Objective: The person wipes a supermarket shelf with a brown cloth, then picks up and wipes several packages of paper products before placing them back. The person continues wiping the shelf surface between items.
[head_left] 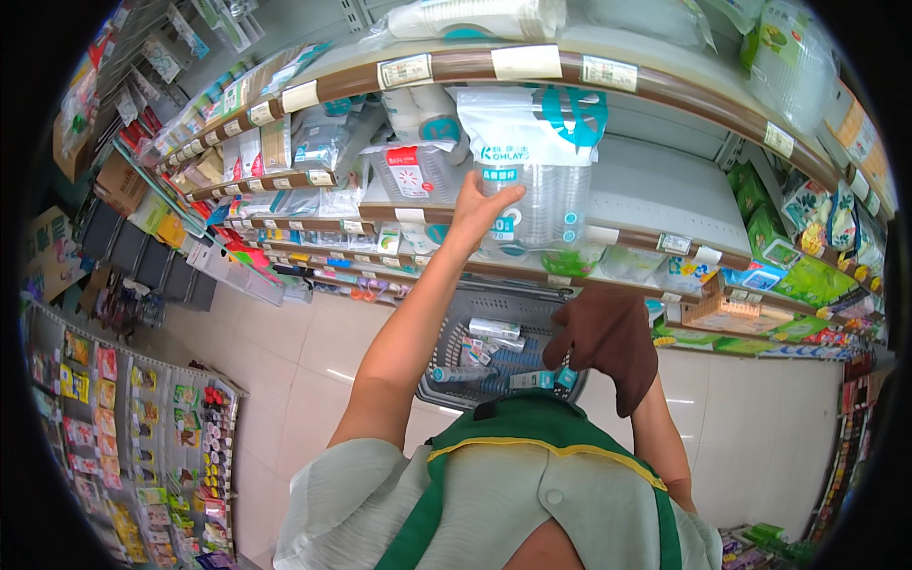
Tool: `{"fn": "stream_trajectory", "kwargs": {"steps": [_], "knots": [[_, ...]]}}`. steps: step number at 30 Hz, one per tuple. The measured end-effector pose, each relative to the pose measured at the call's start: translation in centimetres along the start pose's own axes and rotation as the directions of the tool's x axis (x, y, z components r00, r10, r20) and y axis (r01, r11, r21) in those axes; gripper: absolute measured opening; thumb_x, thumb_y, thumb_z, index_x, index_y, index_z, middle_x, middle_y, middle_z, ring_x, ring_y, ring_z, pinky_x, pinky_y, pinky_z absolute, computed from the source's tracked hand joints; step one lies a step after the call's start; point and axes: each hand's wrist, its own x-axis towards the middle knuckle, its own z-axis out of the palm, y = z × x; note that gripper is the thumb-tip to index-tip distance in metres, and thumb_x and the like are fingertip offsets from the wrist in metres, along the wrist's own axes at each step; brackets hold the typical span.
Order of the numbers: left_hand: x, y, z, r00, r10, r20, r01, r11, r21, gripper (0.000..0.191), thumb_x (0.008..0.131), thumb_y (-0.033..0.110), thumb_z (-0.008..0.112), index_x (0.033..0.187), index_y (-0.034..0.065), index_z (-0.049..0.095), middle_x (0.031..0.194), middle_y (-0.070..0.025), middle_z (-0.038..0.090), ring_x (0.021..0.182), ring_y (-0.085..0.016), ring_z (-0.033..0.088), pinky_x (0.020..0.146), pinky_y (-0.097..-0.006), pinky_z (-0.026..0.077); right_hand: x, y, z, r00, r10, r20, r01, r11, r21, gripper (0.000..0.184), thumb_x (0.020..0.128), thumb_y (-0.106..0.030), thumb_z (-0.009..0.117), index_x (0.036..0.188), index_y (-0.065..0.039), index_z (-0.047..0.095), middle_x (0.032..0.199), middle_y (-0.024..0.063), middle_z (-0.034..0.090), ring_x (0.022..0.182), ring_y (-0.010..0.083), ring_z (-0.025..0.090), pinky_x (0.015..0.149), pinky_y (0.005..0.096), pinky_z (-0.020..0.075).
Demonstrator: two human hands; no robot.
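My left hand (482, 210) is at the left side of a clear bag of stacked plastic cups (545, 189), with thumb and fingers on its front. The bag stands upright at the edge of a middle shelf, its white and teal top just under the shelf above. A brown cloth (613, 335) is at my right hand and covers most of it; whether this is a glove or a rag is not certain, nor is the hand's grip. Below, a grey plastic basket (456, 313) holds several small boxes and a white and teal cylindrical pack (464, 374).
A pack of clear containers with a red and white label (412, 173) is left of the bag. Price tags line the brown shelf edge (456, 69) above. Green packs (755, 206) fill shelves at right. Another goods rack (142, 427) stands at lower left.
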Motion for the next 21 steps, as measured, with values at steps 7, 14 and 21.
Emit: {"fn": "stream_trajectory", "kwargs": {"steps": [7,14,21], "knots": [[-7.2,-2.1,-0.5,0.997,-0.046,0.067,0.051,0.995,-0.087,0.063,0.070,0.012,0.079,0.118,-0.0057,0.042,0.110,-0.0147,0.056,0.099,-0.019,0.057,0.085,-0.0316,0.048,-0.6,0.5,-1.4,0.950,-0.122,-0.287,0.155,0.984,0.092,0.017,0.047,-0.017,0.067,0.058,-0.009,0.057,0.062,0.0070,0.056,0.060,0.0259,0.054,0.053,0.0349,0.0412],[-11.0,-3.0,-2.9,0.992,-0.106,0.062,0.111,0.991,-0.074,0.064,0.071,0.013,0.078,0.123,-0.0024,0.043,0.115,-0.0117,0.056,0.105,-0.019,0.055,0.089,-0.0316,0.046,-1.8,-3.5,-7.8,0.846,-0.177,-0.502,0.223,0.974,0.032,0.023,0.046,-0.017,0.071,0.061,-0.009,0.055,0.066,0.0060,0.054,0.066,0.0269,0.054,0.059,0.0356,0.0440],[-13.2,-3.4,-3.6,0.987,-0.161,0.021,0.163,0.983,-0.087,0.059,0.072,0.011,0.076,0.122,-0.0007,0.047,0.111,-0.0112,0.059,0.101,-0.018,0.058,0.087,-0.0313,0.048,0.7,-3.2,-3.2,0.895,-0.202,-0.399,0.319,0.913,0.253,0.032,0.041,-0.018,0.079,0.063,-0.010,0.057,0.063,0.0043,0.053,0.059,0.0231,0.053,0.055,0.0353,0.0441]]}}
